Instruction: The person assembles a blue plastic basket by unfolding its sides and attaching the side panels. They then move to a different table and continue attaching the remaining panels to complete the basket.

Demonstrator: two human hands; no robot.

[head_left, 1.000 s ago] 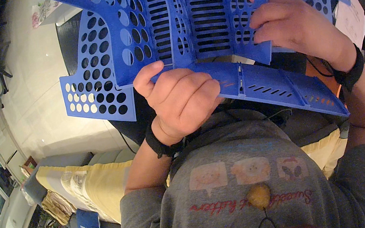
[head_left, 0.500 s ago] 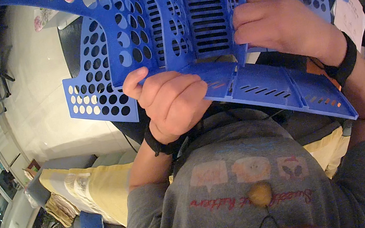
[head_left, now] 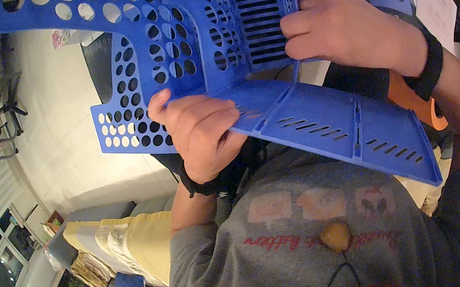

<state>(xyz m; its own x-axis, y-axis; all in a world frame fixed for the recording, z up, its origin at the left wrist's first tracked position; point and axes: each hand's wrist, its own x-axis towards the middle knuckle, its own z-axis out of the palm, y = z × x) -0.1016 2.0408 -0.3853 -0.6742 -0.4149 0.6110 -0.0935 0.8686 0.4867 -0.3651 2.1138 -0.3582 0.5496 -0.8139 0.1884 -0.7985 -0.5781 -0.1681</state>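
Blue perforated plastic folding crate (head_left: 262, 47) held up before my chest, panels half unfolded. Left hand (head_left: 201, 133) grip clamped on hinged flap edge at 9 o'clock; right hand (head_left: 344, 27) grip clamped on slotted panel at 1 o'clock. Step: squaring panels. Next, I judge: swing flap (head_left: 330, 126) until it locks.

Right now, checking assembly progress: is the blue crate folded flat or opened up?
Partly opened: the blue crate's perforated panels sit at angles, one slotted flap hinged outward.
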